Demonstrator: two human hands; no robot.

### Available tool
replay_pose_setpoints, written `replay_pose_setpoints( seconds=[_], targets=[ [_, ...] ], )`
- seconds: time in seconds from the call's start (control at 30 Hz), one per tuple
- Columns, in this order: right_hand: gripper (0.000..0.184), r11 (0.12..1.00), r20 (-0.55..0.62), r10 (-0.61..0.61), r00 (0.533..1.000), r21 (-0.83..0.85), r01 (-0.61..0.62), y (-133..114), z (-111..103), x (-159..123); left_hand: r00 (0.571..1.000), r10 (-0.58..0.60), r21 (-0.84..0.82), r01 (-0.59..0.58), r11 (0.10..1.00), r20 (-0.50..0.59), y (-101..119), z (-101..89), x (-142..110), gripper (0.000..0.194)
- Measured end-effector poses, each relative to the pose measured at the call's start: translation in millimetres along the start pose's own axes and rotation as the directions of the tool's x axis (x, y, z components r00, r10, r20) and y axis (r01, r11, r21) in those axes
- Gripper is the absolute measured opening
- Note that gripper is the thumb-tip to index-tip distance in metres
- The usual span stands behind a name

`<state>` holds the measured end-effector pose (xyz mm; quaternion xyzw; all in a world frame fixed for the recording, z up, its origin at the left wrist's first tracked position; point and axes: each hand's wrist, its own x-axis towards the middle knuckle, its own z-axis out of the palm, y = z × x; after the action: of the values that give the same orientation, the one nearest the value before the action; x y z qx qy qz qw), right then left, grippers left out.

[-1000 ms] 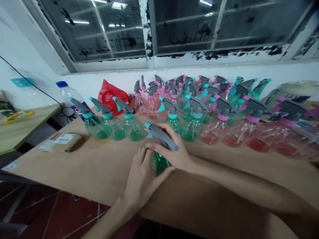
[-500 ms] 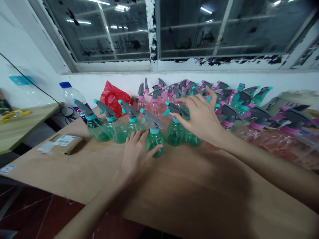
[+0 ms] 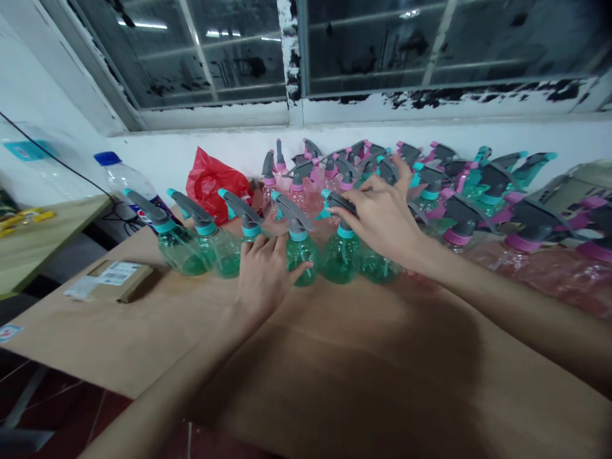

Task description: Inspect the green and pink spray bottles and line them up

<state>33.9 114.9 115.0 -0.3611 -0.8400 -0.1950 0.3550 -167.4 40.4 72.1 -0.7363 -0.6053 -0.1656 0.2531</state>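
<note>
My left hand [image 3: 264, 275] is around the left side of a green spray bottle [image 3: 308, 250] with a grey trigger head, its thumb across the front of the clear body. Just to the right stands a second green spray bottle [image 3: 340, 261]. My right hand [image 3: 385, 213] holds that one by its grey and teal head, thumb and fingers pinched on it, with the other fingers raised. Several more green bottles [image 3: 224, 258] stand upright in the same row to the left, and another [image 3: 379, 266] is under my right hand.
Pink spray bottles [image 3: 297, 197] crowd the back by the wall, and more [image 3: 521, 255] stand at the right. A red plastic bag [image 3: 210, 185], a large bottle with a blue cap [image 3: 125, 178] and a flat cardboard box [image 3: 117, 280] are at the left of the wooden table [image 3: 329, 357].
My left hand has pushed its green bottle back a little, into line with the others. My right hand has closed over the head of the neighbouring bottle. The view has tilted slightly down.
</note>
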Motion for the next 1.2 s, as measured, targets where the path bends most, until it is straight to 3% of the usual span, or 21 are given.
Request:
replay_pose_setpoints(
  seconds=[0.3, 0.43, 0.57, 0.67, 0.77, 0.93, 1.07, 1.2],
  targets=[
    [0.031, 0.999, 0.022, -0.011, 1.000, 0.037, 0.011, -4, -11, -7, 1.000, 0.007, -0.057, -0.007, 0.998, -0.003, -3, 5.7, 1, 0.059],
    [0.029, 0.999, 0.036, -0.012, 0.999, 0.052, 0.010, -10, -27, -17, 0.998, -0.004, -0.159, -0.007, 0.987, -0.067, 0, -0.8, -13, 0.069],
    [0.028, 0.998, 0.049, -0.041, 0.998, 0.050, 0.039, -16, -45, -31, 0.987, -0.056, -0.254, 0.015, 0.967, -0.152, 8, -13.8, -36, 0.061],
    [0.027, 0.997, 0.042, -0.044, 0.998, 0.068, 0.041, -20, -58, -44, 0.993, -0.062, -0.377, 0.021, 0.926, -0.097, 24, -24.9, -51, 0.056],
    [0.026, 0.996, 0.050, -0.043, 0.998, 0.084, 0.039, -22, -74, -58, 0.997, 0.040, -0.525, -0.002, 0.851, 0.061, 50, -33.1, -61, 0.063],
    [0.031, 0.993, 0.099, -0.006, 0.995, 0.117, -0.005, -20, -103, -81, 0.955, 0.156, -0.629, 0.039, 0.776, 0.251, 96, -35.1, -68, 0.083],
    [0.033, 0.960, 0.185, 0.085, 0.979, 0.249, -0.131, -7, -126, -107, 0.936, 0.226, -0.717, 0.039, 0.696, 0.270, 125, -34.2, -70, 0.078],
    [0.041, 0.845, 0.319, 0.136, 0.938, 0.456, -0.278, 20, -139, -150, 0.924, 0.250, -0.766, 0.067, 0.640, 0.289, 147, -34.9, -69, 0.067]
  ],
)
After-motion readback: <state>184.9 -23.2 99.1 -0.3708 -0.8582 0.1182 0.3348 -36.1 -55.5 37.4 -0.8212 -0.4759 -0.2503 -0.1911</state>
